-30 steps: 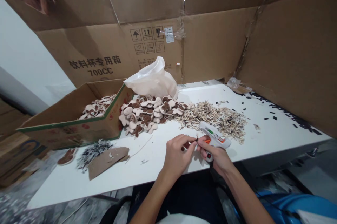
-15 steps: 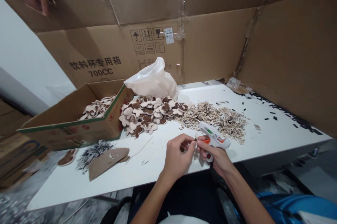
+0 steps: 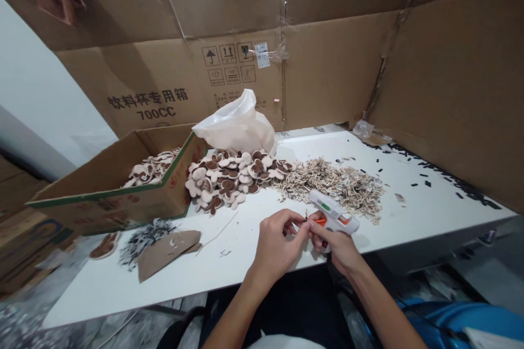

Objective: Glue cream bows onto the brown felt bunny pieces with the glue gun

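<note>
My right hand [image 3: 333,240] grips a white glue gun [image 3: 335,215] with orange and green marks near the front edge of the white table [image 3: 254,261]. Its nozzle points left at my left hand [image 3: 278,240]. That hand pinches a small brown piece [image 3: 291,225] at the nozzle tip. Just behind the gun lies a heap of small tan cut-outs [image 3: 339,182]. A pile of cream and brown mouse-head patches [image 3: 233,174] lies further left.
An open cardboard box [image 3: 102,196] with more patches stands at the left. A white plastic bag [image 3: 239,125] sits behind the patch pile. Cardboard scrap [image 3: 166,250] and grey offcuts [image 3: 143,231] lie front left. Cardboard walls [image 3: 450,81] enclose the table. Black bits [image 3: 426,179] dot the right side.
Both hands stay almost in place at the table's front edge; the left fingers shift slightly on the small piece at the nozzle.
</note>
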Demonstrator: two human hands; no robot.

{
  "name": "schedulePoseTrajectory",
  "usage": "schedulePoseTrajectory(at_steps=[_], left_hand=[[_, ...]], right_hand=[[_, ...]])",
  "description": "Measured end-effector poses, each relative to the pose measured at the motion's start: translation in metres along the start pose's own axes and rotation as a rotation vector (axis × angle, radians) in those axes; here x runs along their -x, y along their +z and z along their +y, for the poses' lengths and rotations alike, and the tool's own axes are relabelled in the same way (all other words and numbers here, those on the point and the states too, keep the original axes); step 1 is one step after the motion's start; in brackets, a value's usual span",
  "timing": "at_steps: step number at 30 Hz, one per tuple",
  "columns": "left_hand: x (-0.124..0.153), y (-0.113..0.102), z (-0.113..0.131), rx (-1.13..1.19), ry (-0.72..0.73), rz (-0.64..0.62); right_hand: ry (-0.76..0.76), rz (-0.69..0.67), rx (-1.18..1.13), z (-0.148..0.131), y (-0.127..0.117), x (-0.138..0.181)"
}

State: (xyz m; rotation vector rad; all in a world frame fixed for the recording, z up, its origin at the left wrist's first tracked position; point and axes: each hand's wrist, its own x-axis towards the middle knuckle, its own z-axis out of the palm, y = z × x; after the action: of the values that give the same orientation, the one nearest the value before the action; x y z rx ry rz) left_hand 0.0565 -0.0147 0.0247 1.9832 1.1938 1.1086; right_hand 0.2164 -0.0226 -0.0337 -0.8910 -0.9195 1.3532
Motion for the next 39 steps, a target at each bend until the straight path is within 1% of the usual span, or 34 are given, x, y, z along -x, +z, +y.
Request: schedulePoseTrajectory(at_steps=[6, 12, 16, 18, 23, 29, 34, 37, 39], left_hand=[[-0.001, 0.0, -0.002, -0.006, -0.01, -0.02], [0.001, 0.003, -0.003, 0.075, -0.067, -0.007], [0.002, 0.003, -0.004, 0.089, -0.101, -0.025], [0.003, 0.002, -0.004, 0.031, -0.067, -0.032], [0.005, 0.0, -0.006, -0.156, 0.07, -0.031], [0.004, -0.001, -0.008, -0.282, 0.176, -0.051], [0.004, 0.0, -0.012, -0.588, 0.288, -0.069], [0.003, -0.003, -0.009, -0.77, 0.37, -0.128], [0.002, -0.006, -0.006, -0.848, 0.4, -0.172]], right_hand=[[0.012, 0.031, -0.009, 0.002, 0.002, 0.0], [0.001, 0.101, -0.008, 0.003, 0.003, 0.0], [0.022, 0.086, 0.023, 0.005, 0.0, 0.0], [0.023, 0.072, 0.036, 0.006, -0.001, 0.0], [0.007, 0.033, 0.069, 0.006, -0.001, 0.0], [0.005, 0.046, 0.09, 0.006, -0.001, 0.001], [0.01, 0.037, 0.112, 0.008, -0.001, 0.001], [0.028, 0.036, 0.148, 0.009, -0.001, 0.0], [0.032, 0.037, 0.169, 0.009, 0.0, 0.001]])
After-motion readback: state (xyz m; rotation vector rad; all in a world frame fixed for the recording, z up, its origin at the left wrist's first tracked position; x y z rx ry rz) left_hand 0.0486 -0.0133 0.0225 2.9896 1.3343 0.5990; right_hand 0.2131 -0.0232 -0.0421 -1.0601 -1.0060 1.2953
